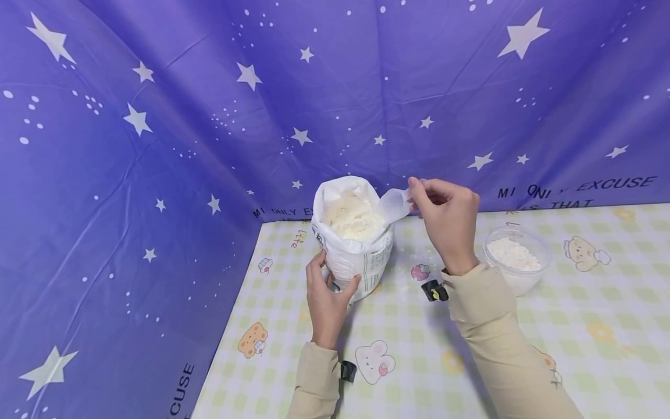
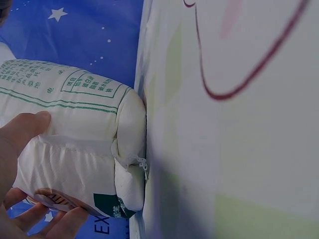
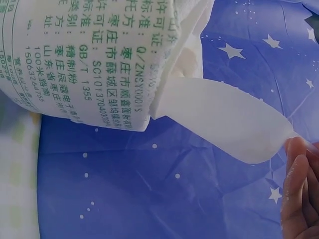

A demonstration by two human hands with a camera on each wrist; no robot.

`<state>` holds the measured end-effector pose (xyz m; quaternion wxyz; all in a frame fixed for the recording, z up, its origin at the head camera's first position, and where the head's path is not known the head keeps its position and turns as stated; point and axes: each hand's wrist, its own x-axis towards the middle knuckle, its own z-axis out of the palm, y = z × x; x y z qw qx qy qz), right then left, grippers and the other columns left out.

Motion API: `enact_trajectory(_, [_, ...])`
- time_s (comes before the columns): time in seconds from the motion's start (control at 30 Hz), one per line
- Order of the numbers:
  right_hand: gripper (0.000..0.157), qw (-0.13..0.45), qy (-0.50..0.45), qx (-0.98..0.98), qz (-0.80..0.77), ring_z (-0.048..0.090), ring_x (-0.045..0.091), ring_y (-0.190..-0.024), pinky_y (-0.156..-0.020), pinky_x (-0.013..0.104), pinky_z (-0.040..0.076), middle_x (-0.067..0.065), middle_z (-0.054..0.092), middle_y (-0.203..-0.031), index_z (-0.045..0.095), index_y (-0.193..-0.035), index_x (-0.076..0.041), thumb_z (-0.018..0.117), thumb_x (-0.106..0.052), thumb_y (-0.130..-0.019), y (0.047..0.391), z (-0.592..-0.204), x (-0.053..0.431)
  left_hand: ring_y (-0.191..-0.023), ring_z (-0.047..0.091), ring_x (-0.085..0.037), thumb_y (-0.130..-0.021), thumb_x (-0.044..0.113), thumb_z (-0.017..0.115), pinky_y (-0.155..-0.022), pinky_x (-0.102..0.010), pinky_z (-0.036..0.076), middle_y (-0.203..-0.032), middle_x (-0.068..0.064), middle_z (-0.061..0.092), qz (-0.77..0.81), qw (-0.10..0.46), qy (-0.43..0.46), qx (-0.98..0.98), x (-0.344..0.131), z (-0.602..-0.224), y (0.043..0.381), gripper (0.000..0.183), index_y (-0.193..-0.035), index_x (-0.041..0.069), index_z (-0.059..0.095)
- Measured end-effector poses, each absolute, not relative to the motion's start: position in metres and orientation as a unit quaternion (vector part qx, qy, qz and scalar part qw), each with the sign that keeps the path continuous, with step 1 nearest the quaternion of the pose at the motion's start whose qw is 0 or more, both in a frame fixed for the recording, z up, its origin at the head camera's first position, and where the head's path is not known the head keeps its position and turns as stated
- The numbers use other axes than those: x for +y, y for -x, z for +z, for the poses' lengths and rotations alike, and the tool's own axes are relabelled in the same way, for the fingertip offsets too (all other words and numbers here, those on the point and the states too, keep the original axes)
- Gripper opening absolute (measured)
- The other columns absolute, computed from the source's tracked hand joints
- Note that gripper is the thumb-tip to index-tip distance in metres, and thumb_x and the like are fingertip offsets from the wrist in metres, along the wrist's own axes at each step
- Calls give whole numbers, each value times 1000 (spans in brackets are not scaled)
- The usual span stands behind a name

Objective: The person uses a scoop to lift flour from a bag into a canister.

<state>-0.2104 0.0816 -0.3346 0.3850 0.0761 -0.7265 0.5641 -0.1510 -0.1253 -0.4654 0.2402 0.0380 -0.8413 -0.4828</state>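
A white bag of flour (image 1: pixel 353 218) stands upright with its top folded open, pale powder showing inside. Green print covers the side of the bag (image 3: pixel 94 64) in the right wrist view. My left hand (image 1: pixel 330 294) grips the lower front of it, thumb on one side and fingers on the other. In my right hand (image 1: pixel 445 215) is a translucent white scoop (image 1: pixel 394 205), pinched by its handle. The bowl of the scoop (image 3: pixel 224 117) is tilted down at the bag's right rim, its tip overlapping the opening.
To the right, beside my right sleeve, a clear round bowl (image 1: pixel 539 265) holds white powder. A checked tablecloth (image 1: pixel 408 314) with cartoon prints covers the table. Behind and to the left hangs a purple-blue curtain (image 1: pixel 199 116) with stars, close behind the bag.
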Motion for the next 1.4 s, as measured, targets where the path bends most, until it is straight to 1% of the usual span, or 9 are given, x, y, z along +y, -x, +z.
enact_trajectory(0.1, [26,386,-78,-723,568,60,-2,-52,-48,8,45,12,70,-63,78,-73,-4,71,-21,-92,211,-335,81,-133,47,-20,-73,18,89,-105,-29,52,-142,-3,46,-483,240,-39,-841,-125,-465,151,81,-140,12,44])
enact_trajectory(0.3, [26,383,-93,-712,580,63,2,-53,-50,9,48,12,71,-65,78,-73,-4,71,-21,-92,211,-337,78,-133,47,-19,-73,19,89,-105,-29,52,-142,-4,46,-481,238,-41,-843,-125,-465,151,81,-140,12,44])
enact_trajectory(0.67, [26,376,-94,-725,569,62,7,-54,-51,9,47,9,70,-63,78,-74,-3,73,-23,-91,215,-346,73,-133,46,-19,-73,18,89,-105,-28,52,-142,-3,46,-484,241,-35,-840,-125,-466,152,81,-141,13,44])
enact_trajectory(0.9, [24,380,-92,-717,578,60,4,-53,-51,8,46,10,70,-62,78,-74,-4,73,-21,-91,216,-349,68,-134,46,-19,-73,18,89,-105,-30,52,-141,-3,46,-485,239,-40,-840,-125,-466,152,81,-140,13,44])
enact_trajectory(1.0, [26,379,-93,-719,575,61,7,-52,-51,8,47,9,69,-61,78,-73,-4,73,-22,-91,217,-352,66,-133,47,-20,-73,17,89,-105,-30,52,-141,-3,46,-489,239,-40,-838,-125,-466,152,81,-140,12,44])
enact_trajectory(1.13, [28,372,-95,-731,564,63,19,-52,-52,8,48,8,69,-62,77,-74,-2,72,-23,-92,221,-360,62,-133,47,-20,-72,16,89,-105,-30,52,-141,-4,47,-492,243,-42,-835,-125,-466,153,81,-140,12,45])
enact_trajectory(1.2, [28,367,-97,-736,561,64,22,-53,-52,7,49,8,70,-62,77,-75,-1,72,-23,-92,223,-363,60,-133,47,-19,-72,16,89,-105,-30,52,-141,-3,47,-491,243,-44,-835,-125,-467,153,81,-140,12,45])
enact_trajectory(1.4, [25,347,-102,-753,551,65,19,-53,-52,7,46,7,70,-63,78,-76,-4,74,-23,-91,227,-373,52,-133,48,-19,-72,17,89,-105,-31,52,-140,-3,47,-488,245,-43,-836,-125,-468,153,81,-140,12,45])
